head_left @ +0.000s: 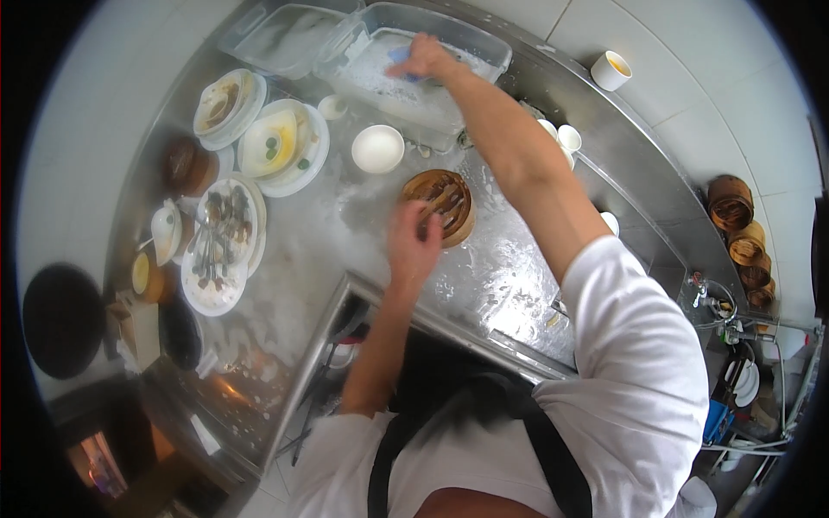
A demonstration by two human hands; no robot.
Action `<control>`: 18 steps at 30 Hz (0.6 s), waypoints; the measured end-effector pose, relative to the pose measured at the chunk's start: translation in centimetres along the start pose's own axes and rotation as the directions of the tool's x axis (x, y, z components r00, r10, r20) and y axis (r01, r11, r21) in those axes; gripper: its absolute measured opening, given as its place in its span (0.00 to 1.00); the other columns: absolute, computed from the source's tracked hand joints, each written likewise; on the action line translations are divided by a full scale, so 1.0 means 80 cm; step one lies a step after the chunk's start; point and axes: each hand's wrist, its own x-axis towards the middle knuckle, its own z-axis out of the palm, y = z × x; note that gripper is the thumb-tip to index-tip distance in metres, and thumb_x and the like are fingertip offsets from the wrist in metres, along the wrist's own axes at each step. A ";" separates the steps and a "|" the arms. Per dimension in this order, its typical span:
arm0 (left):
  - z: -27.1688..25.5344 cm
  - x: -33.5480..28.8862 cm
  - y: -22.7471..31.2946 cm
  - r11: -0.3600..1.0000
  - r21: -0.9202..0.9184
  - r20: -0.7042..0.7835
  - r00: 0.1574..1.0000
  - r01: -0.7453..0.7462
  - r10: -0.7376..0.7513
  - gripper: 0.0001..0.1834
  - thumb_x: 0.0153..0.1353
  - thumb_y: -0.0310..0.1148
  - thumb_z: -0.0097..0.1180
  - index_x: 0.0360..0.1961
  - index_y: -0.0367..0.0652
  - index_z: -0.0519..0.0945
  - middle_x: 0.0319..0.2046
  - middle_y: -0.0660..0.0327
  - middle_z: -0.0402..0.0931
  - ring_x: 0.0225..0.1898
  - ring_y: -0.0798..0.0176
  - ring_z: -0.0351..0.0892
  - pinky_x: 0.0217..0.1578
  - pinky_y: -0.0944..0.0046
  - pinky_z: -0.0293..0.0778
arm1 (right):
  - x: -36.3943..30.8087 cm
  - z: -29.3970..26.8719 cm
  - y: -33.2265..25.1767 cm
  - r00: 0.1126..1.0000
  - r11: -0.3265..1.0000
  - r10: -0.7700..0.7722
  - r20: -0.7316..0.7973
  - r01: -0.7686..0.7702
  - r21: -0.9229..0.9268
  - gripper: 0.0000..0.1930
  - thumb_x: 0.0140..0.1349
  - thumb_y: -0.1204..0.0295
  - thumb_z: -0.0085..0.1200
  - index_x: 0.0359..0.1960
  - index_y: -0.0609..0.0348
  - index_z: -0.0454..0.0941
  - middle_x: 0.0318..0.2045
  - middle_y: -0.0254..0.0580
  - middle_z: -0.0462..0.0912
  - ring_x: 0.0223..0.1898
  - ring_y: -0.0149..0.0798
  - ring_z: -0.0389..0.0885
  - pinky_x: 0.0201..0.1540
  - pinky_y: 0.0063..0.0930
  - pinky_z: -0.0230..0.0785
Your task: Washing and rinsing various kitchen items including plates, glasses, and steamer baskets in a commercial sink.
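Observation:
A round bamboo steamer (456, 209) with slats across it sits on the wet steel counter in front of me. My left hand (414, 246) grips its near left edge, thumb and fingers slightly blurred. Farther off, my right hand (423, 59) reaches over a clear plastic tub (484, 47) of foamy water (380, 56). A blue sponge (400, 57) is in its fingers, partly covered by them. Between the tub and the steamer, a white bowl (377, 149) rests on the counter.
Stacked dirty plates (302, 168) and an oval plate of spoons (211, 289) stand on the left. A second sudsy tub (289, 39) adjoins the first. White cups (568, 138) line the right; one cup (611, 71) sits on the ledge. More bamboo steamers (730, 203) are far right.

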 end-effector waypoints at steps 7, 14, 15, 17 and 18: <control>-0.073 -0.045 -0.201 0.708 0.374 -0.209 0.798 0.599 -0.565 0.34 0.57 0.43 0.66 0.56 0.30 0.69 0.45 0.42 0.76 0.47 0.39 0.77 0.51 0.49 0.72 | -0.164 -0.085 -0.089 0.956 0.780 -0.143 -0.254 0.267 0.566 0.32 0.52 0.63 0.65 0.59 0.60 0.73 0.46 0.48 0.81 0.48 0.47 0.80 0.56 0.37 0.71; 0.047 0.059 -0.055 0.811 0.060 0.397 0.732 0.582 -0.554 0.28 0.51 0.29 0.64 0.52 0.35 0.67 0.45 0.49 0.77 0.48 0.49 0.79 0.50 0.55 0.74 | -0.485 -0.150 0.110 0.875 0.736 0.462 0.142 -0.468 0.489 0.23 0.58 0.75 0.56 0.57 0.62 0.76 0.52 0.57 0.81 0.54 0.50 0.81 0.58 0.38 0.71; 0.063 0.062 -0.041 0.733 -0.157 0.471 0.703 0.662 -0.533 0.30 0.48 0.25 0.66 0.53 0.36 0.67 0.47 0.53 0.76 0.49 0.53 0.78 0.51 0.56 0.74 | -0.490 -0.146 0.110 0.885 0.763 0.462 0.064 -0.433 0.480 0.21 0.58 0.76 0.55 0.56 0.63 0.77 0.51 0.58 0.82 0.53 0.51 0.81 0.58 0.38 0.71; 0.104 0.064 -0.008 0.814 -0.225 0.486 0.786 0.535 -0.382 0.33 0.45 0.23 0.66 0.55 0.36 0.67 0.47 0.55 0.76 0.48 0.58 0.78 0.50 0.59 0.75 | -0.470 -0.141 0.116 0.829 0.745 0.508 -0.233 -0.286 0.603 0.20 0.56 0.77 0.56 0.52 0.64 0.78 0.45 0.58 0.83 0.48 0.56 0.81 0.53 0.43 0.73; 0.120 0.061 0.008 0.855 -0.307 0.446 0.857 0.417 -0.258 0.37 0.42 0.21 0.67 0.57 0.36 0.67 0.48 0.57 0.76 0.47 0.62 0.78 0.49 0.61 0.75 | -0.470 -0.150 0.126 0.924 0.821 0.346 -0.162 -0.214 0.529 0.20 0.56 0.76 0.57 0.52 0.63 0.78 0.44 0.57 0.83 0.48 0.57 0.81 0.52 0.44 0.73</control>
